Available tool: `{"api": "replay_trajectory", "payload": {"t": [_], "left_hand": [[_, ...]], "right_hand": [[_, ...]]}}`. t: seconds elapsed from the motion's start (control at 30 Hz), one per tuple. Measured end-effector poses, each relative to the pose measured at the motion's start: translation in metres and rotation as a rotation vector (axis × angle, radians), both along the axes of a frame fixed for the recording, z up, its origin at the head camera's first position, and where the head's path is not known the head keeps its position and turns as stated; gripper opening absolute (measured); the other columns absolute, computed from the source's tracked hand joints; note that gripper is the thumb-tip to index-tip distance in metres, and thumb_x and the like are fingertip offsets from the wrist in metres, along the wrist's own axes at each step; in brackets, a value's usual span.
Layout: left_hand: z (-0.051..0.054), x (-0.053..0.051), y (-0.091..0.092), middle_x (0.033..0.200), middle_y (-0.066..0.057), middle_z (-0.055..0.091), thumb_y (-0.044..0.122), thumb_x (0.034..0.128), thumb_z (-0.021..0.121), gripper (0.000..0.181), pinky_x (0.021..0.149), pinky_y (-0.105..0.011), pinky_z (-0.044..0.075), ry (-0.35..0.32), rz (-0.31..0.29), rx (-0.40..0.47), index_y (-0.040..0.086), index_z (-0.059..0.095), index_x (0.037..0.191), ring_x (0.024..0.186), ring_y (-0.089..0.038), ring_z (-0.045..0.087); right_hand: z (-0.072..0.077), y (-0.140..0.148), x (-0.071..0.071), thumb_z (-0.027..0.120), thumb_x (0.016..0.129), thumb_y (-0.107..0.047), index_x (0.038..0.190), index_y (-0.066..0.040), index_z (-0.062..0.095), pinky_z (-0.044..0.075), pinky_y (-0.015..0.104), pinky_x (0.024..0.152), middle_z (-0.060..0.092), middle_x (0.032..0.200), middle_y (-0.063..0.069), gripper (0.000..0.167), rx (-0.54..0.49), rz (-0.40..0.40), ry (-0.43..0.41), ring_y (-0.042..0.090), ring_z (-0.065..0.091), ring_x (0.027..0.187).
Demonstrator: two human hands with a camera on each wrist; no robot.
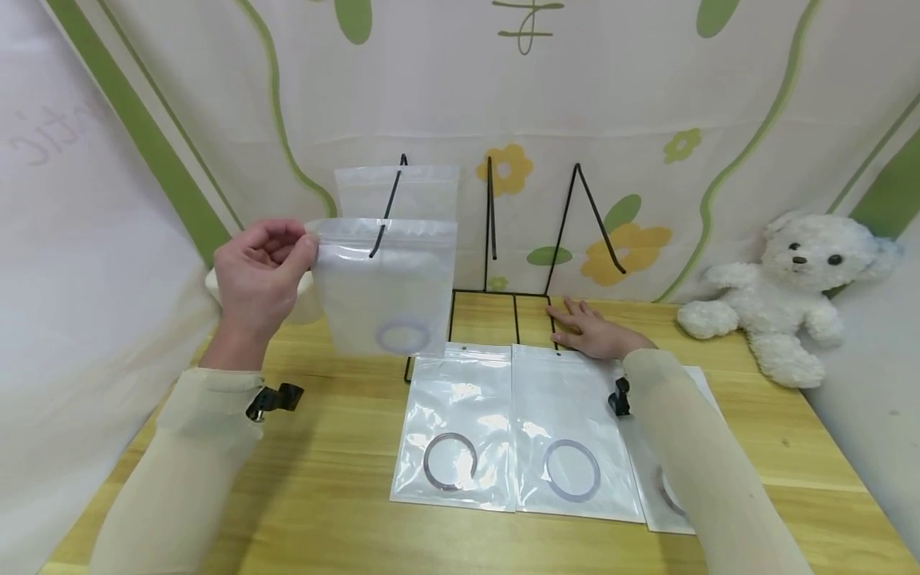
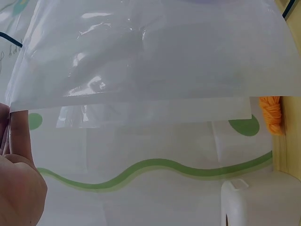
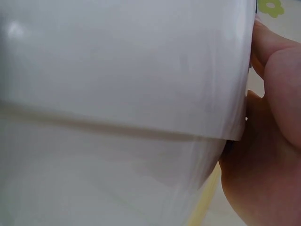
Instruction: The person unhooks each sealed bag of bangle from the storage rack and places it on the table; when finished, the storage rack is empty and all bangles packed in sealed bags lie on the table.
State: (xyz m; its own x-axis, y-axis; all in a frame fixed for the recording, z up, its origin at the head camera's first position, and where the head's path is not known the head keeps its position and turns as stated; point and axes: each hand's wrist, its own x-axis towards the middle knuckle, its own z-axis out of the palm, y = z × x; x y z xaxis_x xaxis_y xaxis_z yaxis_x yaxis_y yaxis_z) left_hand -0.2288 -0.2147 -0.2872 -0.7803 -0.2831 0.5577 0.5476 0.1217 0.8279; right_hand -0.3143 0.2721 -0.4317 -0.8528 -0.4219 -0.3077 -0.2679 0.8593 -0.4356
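My left hand [image 1: 260, 267] pinches the upper left corner of a clear zip bag [image 1: 381, 291] with a pale lilac bangle [image 1: 403, 337] in it. One prong of the black wire rack [image 1: 501, 293] passes at the bag's top edge, its tip in front of the bag. Behind it, a second zip bag [image 1: 398, 192] hangs on the same prong. With fingers spread, my right hand [image 1: 592, 331] rests on the right side of the rack's base. In the left wrist view, the bag [image 2: 150, 56] spreads above my fingers.
Flat on the wooden table [image 1: 323, 479] lie a zip bag [image 1: 463, 399] with a dark bangle, another [image 1: 568, 407] with a lilac bangle, and a third [image 1: 647, 471] partly under my right sleeve. A white teddy bear [image 1: 783, 303] sits right. Orange yarn [image 2: 270, 115] and a white container [image 2: 261, 200] are left.
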Motion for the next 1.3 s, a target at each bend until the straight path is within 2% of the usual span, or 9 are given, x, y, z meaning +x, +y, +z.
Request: {"api": "replay_trajectory", "payload": {"t": [0.47,0.73,1.0,1.3], "left_hand": [[-0.005,0.016,-0.002,0.077,0.001,0.077,-0.01,0.0898,0.074,0.018,0.064,-0.016,0.06,0.074,-0.073,0.077,0.007,0.078,0.086,0.067,-0.005,0.072],[-0.009,0.024,-0.007,0.077,-0.001,0.077,-0.013,0.089,0.074,0.018,0.063,-0.017,0.061,0.086,-0.092,0.099,0.005,0.077,0.086,0.065,-0.006,0.072],[-0.01,0.03,-0.009,0.077,-0.002,0.077,-0.015,0.0882,0.073,0.018,0.063,-0.017,0.061,0.112,-0.121,0.111,0.003,0.077,0.087,0.065,-0.007,0.073],[-0.009,0.035,-0.009,0.077,-0.003,0.078,-0.017,0.0873,0.072,0.019,0.062,-0.017,0.061,0.171,-0.144,0.115,0.001,0.078,0.088,0.066,-0.007,0.073]], "right_hand": [[-0.004,0.002,-0.002,0.048,0.114,-0.052,0.175,-0.021,0.017,0.0,0.085,0.123,-0.008,0.181,0.023,0.074,-0.003,0.0,0.0,0.055,-0.013,0.165],[-0.006,0.002,-0.003,0.048,0.114,-0.053,0.175,-0.022,0.017,0.0,0.085,0.123,-0.008,0.181,0.022,0.075,-0.01,0.002,0.0,0.055,-0.013,0.165],[-0.003,0.001,0.0,0.049,0.115,-0.049,0.175,-0.022,0.018,-0.001,0.085,0.123,-0.007,0.181,0.024,0.073,-0.014,0.002,0.003,0.055,-0.013,0.164],[-0.002,0.0,0.0,0.049,0.114,-0.05,0.175,-0.023,0.019,-0.001,0.085,0.123,-0.007,0.181,0.023,0.073,-0.018,0.001,0.004,0.054,-0.013,0.165]]}}
